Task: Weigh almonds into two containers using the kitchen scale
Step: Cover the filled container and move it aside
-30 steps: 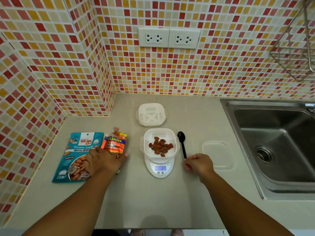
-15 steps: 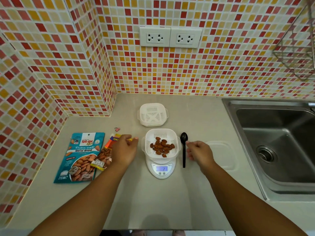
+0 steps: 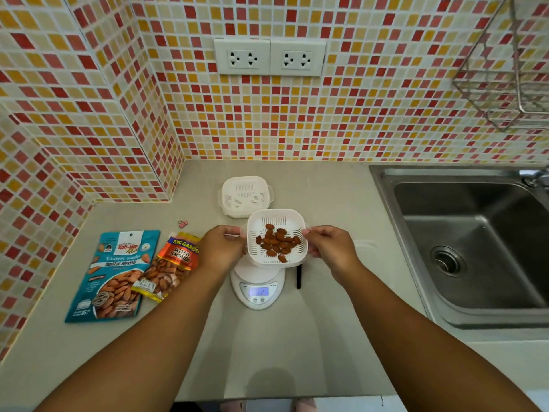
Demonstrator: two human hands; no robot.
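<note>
**Basket of almonds held over the scale**

Head view: the left hand (image 3: 221, 248) and right hand (image 3: 331, 248) each pinch a side tab of the white basket (image 3: 258, 254) of almonds (image 3: 277, 242), held above the kitchen scale (image 3: 258, 288). A second basket (image 3: 245, 196) sits at 12 o'clock on the table (image 3: 267, 352); two almond bags (image 3: 118, 275) lie at 9 o'clock.

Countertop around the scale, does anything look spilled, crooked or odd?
Nothing spilled. The basket of almonds is held above the scale by the left hand and right hand, roughly level. A small pink binder clip lies loose on the counter behind the almond packets, the only stray item.
</note>
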